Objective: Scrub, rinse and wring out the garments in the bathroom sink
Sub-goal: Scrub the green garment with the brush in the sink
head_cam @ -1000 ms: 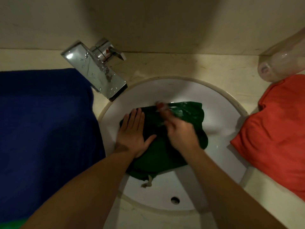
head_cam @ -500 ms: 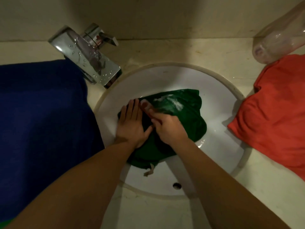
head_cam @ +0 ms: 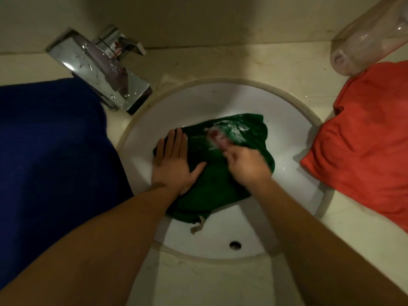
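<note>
Sink [head_cam: 220, 102], right hand [head_cam: 247, 164] rubbing soap [head_cam: 215, 136] on garment [head_cam: 216, 184]

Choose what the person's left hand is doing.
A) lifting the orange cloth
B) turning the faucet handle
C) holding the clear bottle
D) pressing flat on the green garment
D: the left hand lies flat, fingers straight, on the green garment in the sink, while the right hand grips a blurred reddish thing.
</note>
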